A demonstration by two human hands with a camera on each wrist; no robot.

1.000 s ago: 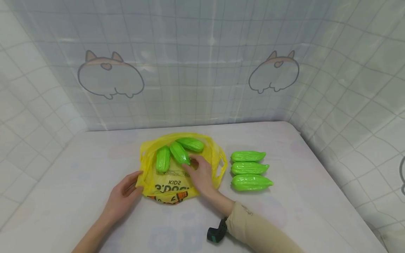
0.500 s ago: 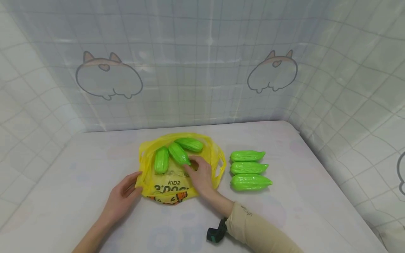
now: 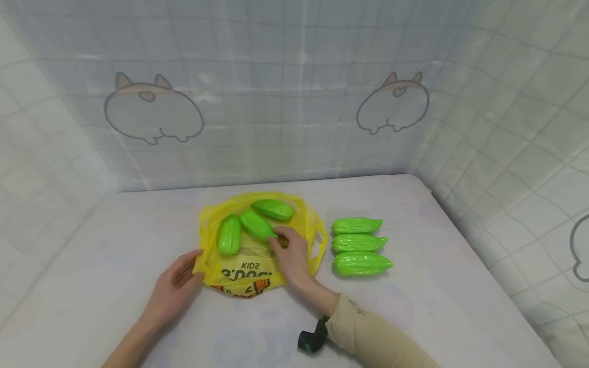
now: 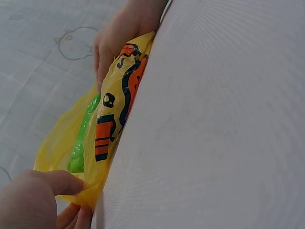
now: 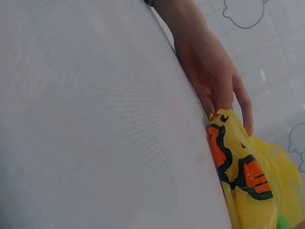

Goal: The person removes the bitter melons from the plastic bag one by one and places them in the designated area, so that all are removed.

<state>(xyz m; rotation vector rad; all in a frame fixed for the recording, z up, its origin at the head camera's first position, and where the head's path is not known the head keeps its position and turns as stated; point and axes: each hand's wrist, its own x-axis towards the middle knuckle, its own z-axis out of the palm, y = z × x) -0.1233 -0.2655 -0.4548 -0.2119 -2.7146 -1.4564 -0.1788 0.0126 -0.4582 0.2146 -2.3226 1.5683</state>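
A yellow plastic bag (image 3: 301, 220) lies on the table with its mouth spread; three glossy green toy bitter melons are inside. My left hand (image 3: 172, 286) pinches its left edge, thumb and fingers on the plastic, also plain in the left wrist view. Inside the mouth, my right hand (image 3: 294, 258) has thumb and forefinger at the pointed tip of the slanted middle bitter melon (image 3: 256, 224). To its left stands a lengthwise bitter melon (image 3: 229, 235); behind it lies another bitter melon (image 3: 273, 209). The lower fingers of my right hand are partly hidden.
Right of the bag, three more bitter melons (image 3: 360, 243) lie in a stack of parallel rows, tips to the right. A dark wrist camera (image 3: 312, 337) sits by the right sleeve. Tile-patterned sheeting (image 3: 276, 128) encloses the back and sides of the white table (image 3: 414, 317).
The middle bitter melon has swung to a flatter slant, its blunt end moving left. The left bitter melon has shifted slightly left and tilted. Both hands stay nearly in place; the view drifts slightly.
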